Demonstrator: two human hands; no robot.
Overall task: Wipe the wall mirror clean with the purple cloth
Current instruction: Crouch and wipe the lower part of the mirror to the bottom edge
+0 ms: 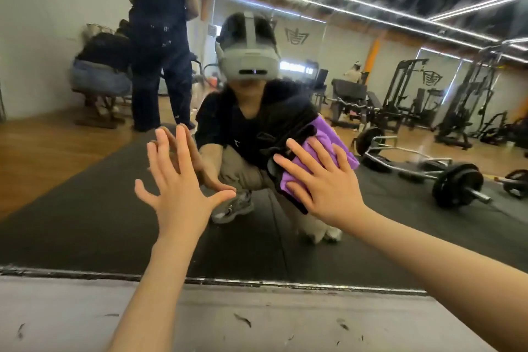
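Two bare hands reach forward to one wall mirror (85, 180). The left hand (177, 180) is spread wide, its five fingers straight and fanned, the fingertips meeting their own reflection on the glass; it holds nothing. The right hand (320, 180) lies flat with straight fingers on the one purple cloth (323, 140), pressing it against the mirror. The cloth is bunched under the palm and fingers and shows beyond the fingertips, above and to the outer side of that hand. The two hands are apart, with bare glass between them.

Below both wrists runs the mirror's lower edge (228, 281), a thin dark metal strip, and under it a pale grey ledge (257, 320) with a few small dark scraps on it.

Everything else is reflection. Between and above the hands crouches the person's own image, in a dark top and light trousers, wearing one grey headset (247, 61). Above the left hand stand two other people: one upright in dark clothes (160, 37), one crouched in jeans (100, 71) beside them. To the outer side of the right hand one loaded trap bar (423, 168) lies on the black floor mat (85, 223), with weight machines (405, 94) farther back, too blurred to count. Bright strip lights (371, 17) cross the dark ceiling, and streaks show on the glass there.
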